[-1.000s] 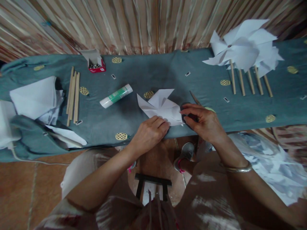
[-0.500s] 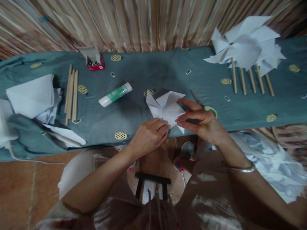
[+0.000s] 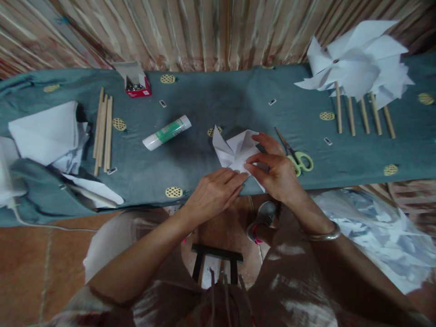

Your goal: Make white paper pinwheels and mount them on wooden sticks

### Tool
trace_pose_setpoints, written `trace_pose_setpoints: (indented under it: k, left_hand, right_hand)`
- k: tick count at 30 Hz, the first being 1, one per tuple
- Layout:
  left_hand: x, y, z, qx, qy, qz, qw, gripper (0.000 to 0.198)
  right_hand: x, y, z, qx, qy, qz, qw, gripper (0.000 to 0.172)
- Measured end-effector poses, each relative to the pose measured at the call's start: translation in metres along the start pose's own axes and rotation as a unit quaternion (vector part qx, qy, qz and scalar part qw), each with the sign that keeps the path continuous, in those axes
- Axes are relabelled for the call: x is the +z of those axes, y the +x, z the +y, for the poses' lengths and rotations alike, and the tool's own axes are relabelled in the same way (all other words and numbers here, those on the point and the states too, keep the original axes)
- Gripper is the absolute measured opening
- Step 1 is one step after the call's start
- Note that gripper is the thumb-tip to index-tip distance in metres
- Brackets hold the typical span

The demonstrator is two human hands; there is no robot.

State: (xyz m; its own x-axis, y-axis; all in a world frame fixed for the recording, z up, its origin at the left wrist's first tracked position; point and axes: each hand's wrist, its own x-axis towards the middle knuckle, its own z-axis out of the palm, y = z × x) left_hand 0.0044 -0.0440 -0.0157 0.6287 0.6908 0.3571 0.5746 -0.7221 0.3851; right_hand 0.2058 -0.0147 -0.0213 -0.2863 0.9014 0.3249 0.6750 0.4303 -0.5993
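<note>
A white paper pinwheel (image 3: 238, 146) lies near the front edge of the cloth-covered table, its folded blades standing up a little. From the lower left, my left hand (image 3: 218, 188) closes its fingers on the near edge of the paper. My right hand (image 3: 274, 169) bends over the right side, thumb and forefinger pinched at the paper near its middle. The fingers hide part of the blades. Just right of my right hand are scissors with light green handles (image 3: 299, 161). A white and green glue stick (image 3: 166, 132) lies to the left of the pinwheel.
Finished pinwheels on sticks (image 3: 354, 63) lie at the far right. At the left are loose wooden sticks (image 3: 102, 129), a stack of white paper (image 3: 44, 131) and an open red box (image 3: 138, 87) of small metal pieces. A bag of paper scraps (image 3: 378, 231) stands below the table's right side.
My right hand has moved left and inward over the pinwheel, from its right edge toward the middle, uncovering the scissors' handles. My left hand has shifted slightly right. The view has shifted a little.
</note>
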Motion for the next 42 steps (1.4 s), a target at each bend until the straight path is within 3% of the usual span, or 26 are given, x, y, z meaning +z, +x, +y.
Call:
trace_pose_setpoints:
  k: [11, 31, 37, 42]
  left_hand:
    - [0.005, 0.003, -0.004, -0.022, -0.019, 0.007, 1.0, 0.019]
    - [0.008, 0.001, -0.004, -0.028, -0.028, 0.018, 0.999, 0.017]
    - [0.008, 0.001, -0.003, -0.033, -0.023, 0.008, 0.999, 0.017]
    - [0.007, 0.002, -0.004, -0.032, -0.023, 0.003, 0.999, 0.017]
  right_hand:
    - [0.012, -0.003, -0.004, -0.006, -0.026, 0.031, 0.999, 0.009]
    - [0.01, -0.004, -0.006, -0.023, -0.069, 0.025, 0.997, 0.005]
    - [0.015, -0.006, -0.009, -0.039, -0.079, 0.03, 0.996, 0.015]
    - [0.015, -0.009, -0.008, -0.049, -0.093, -0.014, 0.994, 0.029]
